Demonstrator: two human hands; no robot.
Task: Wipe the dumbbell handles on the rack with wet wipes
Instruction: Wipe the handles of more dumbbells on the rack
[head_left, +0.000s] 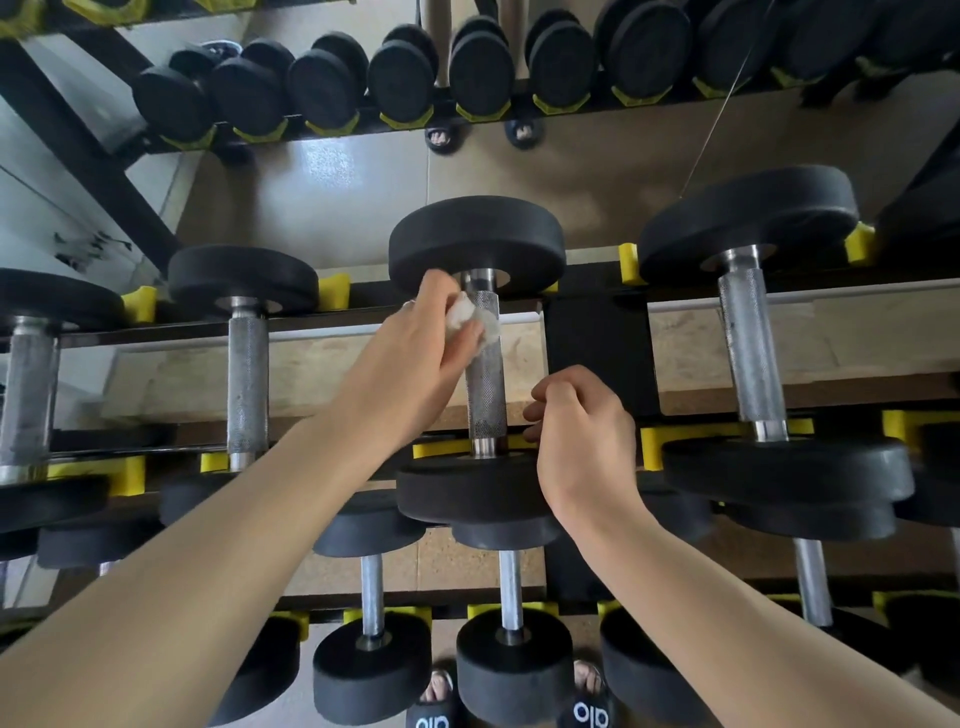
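Observation:
A black dumbbell with a knurled steel handle (487, 395) lies across the rack's upper tier at the centre. My left hand (421, 338) holds a crumpled white wet wipe (467, 317) against the far end of that handle. My right hand (582, 436) hovers with curled fingers beside the handle's near end, by the near weight plate (467, 493), and holds nothing that I can see.
More dumbbells lie on the same tier, with handles to the left (248, 384) and to the right (750, 348). A lower tier holds smaller dumbbells (511, 592). Yellow cradles (675, 441) line the black rack. A mirror behind reflects the rack. My sandalled feet (592, 701) show below.

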